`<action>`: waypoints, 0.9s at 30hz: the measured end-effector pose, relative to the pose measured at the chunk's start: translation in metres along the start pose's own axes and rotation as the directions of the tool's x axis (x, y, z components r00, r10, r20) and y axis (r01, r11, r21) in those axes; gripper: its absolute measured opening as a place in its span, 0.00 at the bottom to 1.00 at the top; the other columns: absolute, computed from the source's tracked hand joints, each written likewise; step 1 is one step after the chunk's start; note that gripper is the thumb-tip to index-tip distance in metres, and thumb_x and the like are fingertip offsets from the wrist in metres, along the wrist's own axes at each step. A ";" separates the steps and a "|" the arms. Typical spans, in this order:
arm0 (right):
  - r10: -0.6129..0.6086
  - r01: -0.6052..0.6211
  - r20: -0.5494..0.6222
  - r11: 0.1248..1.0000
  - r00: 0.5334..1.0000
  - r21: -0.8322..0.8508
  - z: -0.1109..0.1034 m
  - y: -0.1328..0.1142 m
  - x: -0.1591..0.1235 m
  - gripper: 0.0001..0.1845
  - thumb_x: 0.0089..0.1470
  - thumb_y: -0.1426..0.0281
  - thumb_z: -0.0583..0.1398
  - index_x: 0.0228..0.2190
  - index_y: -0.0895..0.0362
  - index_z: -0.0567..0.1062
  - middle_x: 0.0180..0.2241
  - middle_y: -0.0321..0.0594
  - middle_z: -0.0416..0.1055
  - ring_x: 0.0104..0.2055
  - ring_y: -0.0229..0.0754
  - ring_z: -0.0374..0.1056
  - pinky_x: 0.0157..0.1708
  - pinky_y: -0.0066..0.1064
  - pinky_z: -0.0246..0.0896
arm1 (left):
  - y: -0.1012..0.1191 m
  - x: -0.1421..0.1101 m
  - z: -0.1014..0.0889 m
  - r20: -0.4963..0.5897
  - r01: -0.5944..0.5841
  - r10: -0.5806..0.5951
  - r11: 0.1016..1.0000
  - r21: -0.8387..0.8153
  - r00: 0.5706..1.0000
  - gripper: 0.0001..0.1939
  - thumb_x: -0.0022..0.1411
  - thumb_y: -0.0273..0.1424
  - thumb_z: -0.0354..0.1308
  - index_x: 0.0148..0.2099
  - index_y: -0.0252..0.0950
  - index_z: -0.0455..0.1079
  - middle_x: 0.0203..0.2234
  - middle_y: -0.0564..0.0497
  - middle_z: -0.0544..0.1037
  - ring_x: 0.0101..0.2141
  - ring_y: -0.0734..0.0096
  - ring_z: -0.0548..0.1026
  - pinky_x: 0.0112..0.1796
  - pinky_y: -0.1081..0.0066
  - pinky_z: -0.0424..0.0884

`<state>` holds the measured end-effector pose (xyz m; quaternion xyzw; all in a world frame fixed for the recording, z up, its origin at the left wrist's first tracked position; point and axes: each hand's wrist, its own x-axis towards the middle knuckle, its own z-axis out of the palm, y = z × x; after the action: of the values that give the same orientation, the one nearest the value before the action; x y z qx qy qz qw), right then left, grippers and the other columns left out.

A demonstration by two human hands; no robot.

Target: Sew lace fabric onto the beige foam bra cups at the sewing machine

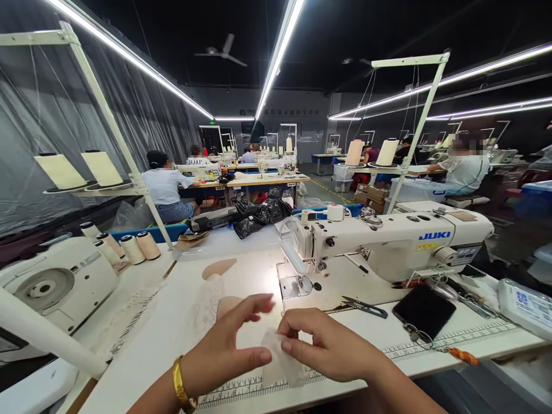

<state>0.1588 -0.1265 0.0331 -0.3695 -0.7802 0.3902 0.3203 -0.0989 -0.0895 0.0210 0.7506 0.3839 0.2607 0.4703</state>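
My right hand (325, 344) pinches a piece of thin white fabric (276, 359) between thumb and fingers, and the fabric hangs down over the table's front. Just left of it, my left hand (235, 339) has thumb and fingers apart with nothing between them. Beyond my left hand lies sheer white lace (209, 302), partly hidden by the fingers. A beige fabric piece (219, 268) rests flat behind the lace, and part of another beige piece (227, 305) shows beside my fingers. The white sewing machine (379, 247) stands ahead to the right, its lit needle plate (295, 286) near my right hand.
Thread snips (366, 306), a black phone (425, 310) and a keyring with an orange charm (462, 355) lie right. A measuring tape (241, 393) runs along the front edge. Another machine (56, 282) and thread cones (133, 248) stand left. Other people (168, 184) sit at machines beyond.
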 end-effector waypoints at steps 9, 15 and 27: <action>0.207 -0.115 -0.207 0.916 0.956 0.385 0.035 0.040 -0.012 0.25 0.65 0.45 0.58 0.34 0.55 0.71 0.33 0.37 0.67 0.37 0.43 0.64 0.40 0.33 0.59 | -0.001 0.027 0.032 -0.112 0.073 -0.120 0.931 -0.356 0.986 0.30 0.57 0.59 0.67 0.34 0.36 0.67 0.26 0.55 0.68 0.28 0.71 0.64 0.30 0.73 0.60; 0.317 -0.105 -0.179 0.704 0.931 0.702 0.058 0.039 -0.004 0.28 0.53 0.42 0.68 0.33 0.53 0.69 0.30 0.32 0.64 0.32 0.40 0.61 0.35 0.30 0.61 | -0.001 0.020 0.040 -0.163 0.048 -0.126 0.908 -0.415 0.978 0.27 0.56 0.57 0.70 0.36 0.38 0.69 0.31 0.52 0.73 0.33 0.64 0.70 0.35 0.69 0.69; 0.403 -0.242 -0.291 0.854 0.868 0.461 0.033 0.069 0.004 0.31 0.58 0.37 0.58 0.30 0.52 0.70 0.15 0.28 0.59 0.23 0.40 0.55 0.31 0.29 0.51 | -0.024 0.020 0.020 -0.162 0.057 -0.021 0.973 0.225 0.987 0.22 0.65 0.53 0.60 0.43 0.39 0.66 0.37 0.50 0.75 0.38 0.62 0.72 0.38 0.67 0.70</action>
<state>0.1536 -0.1061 -0.0405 -0.4897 -0.5297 0.5152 0.4628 -0.0809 -0.0767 -0.0088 0.7689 0.4623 0.2643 0.3537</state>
